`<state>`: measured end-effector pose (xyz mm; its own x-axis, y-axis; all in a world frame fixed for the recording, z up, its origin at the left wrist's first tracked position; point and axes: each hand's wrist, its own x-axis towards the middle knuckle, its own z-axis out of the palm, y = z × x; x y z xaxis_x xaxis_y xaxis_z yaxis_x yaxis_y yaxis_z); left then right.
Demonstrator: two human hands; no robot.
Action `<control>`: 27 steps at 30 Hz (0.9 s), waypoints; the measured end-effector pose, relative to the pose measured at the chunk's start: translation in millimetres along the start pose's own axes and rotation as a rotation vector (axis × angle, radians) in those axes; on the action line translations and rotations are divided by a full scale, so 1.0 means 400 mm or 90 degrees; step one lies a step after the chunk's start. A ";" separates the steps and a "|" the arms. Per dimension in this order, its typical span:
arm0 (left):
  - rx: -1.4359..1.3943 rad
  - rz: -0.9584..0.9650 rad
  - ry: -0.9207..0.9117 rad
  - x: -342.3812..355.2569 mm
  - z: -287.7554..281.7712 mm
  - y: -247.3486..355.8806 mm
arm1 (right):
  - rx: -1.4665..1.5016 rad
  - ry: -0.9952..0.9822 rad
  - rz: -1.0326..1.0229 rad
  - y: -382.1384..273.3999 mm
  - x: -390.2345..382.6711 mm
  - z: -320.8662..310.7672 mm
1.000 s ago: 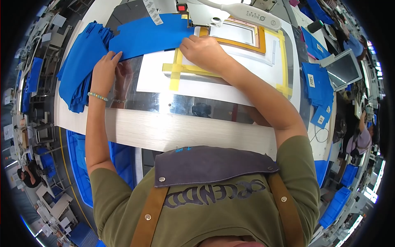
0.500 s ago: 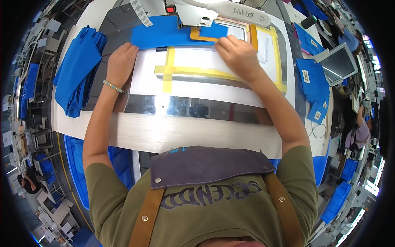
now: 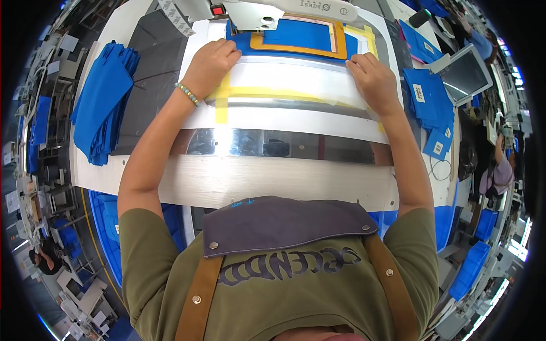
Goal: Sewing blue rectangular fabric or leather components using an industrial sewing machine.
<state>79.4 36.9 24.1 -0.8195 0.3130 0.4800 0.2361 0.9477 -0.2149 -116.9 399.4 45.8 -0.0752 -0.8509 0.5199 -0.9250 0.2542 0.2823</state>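
Left hand [image 3: 212,66], right hand [image 3: 375,83], blue fabric [image 3: 298,37] beneath frame [image 3: 340,41]

Bright light covers the desk [image 3: 273,180], with white glare on the shiny metal plate [image 3: 318,148]; light strips [image 3: 518,250] burn out at the right rim. Fisheye distortion bends the edges into black corners, where details soften.

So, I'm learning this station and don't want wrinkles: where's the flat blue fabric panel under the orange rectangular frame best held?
Probably by both near corners, pinched from the near side, as the left hand and right hand are placed. The flat blue fabric panel shows past the orange rectangular frame there; the white machine head crowds the far left.
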 end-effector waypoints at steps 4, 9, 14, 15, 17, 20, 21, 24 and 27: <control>-0.001 0.029 -0.029 -0.008 -0.018 0.023 | 0.006 -0.040 0.014 -0.013 -0.030 -0.012; -0.021 -0.093 -0.102 -0.031 -0.060 0.046 | 0.058 -0.032 0.155 -0.029 -0.069 -0.055; -0.110 -0.158 -0.123 -0.044 -0.056 0.062 | 0.168 -0.041 0.244 -0.071 -0.092 -0.050; -0.116 -0.165 -0.122 -0.048 -0.053 0.060 | 0.149 -0.070 0.241 -0.082 -0.096 -0.044; -0.152 -0.212 -0.161 -0.059 -0.051 0.056 | 0.152 -0.148 0.266 -0.087 -0.103 -0.038; -0.162 -0.196 -0.150 -0.070 -0.045 0.050 | 0.086 -0.138 0.243 -0.085 -0.111 -0.035; -0.162 -0.195 -0.160 -0.072 -0.043 0.048 | 0.081 -0.154 0.252 -0.083 -0.112 -0.034; -0.173 -0.194 -0.170 -0.073 -0.041 0.048 | 0.085 -0.154 0.251 -0.083 -0.110 -0.033; -0.172 -0.192 -0.177 -0.071 -0.040 0.051 | 0.061 -0.155 0.258 -0.088 -0.107 -0.031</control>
<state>115.8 48.4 19.5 -0.9720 0.0281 0.2334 0.0632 0.9875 0.1445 -76.5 432.5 23.5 -0.5107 -0.7784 0.3652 -0.8328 0.5534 0.0150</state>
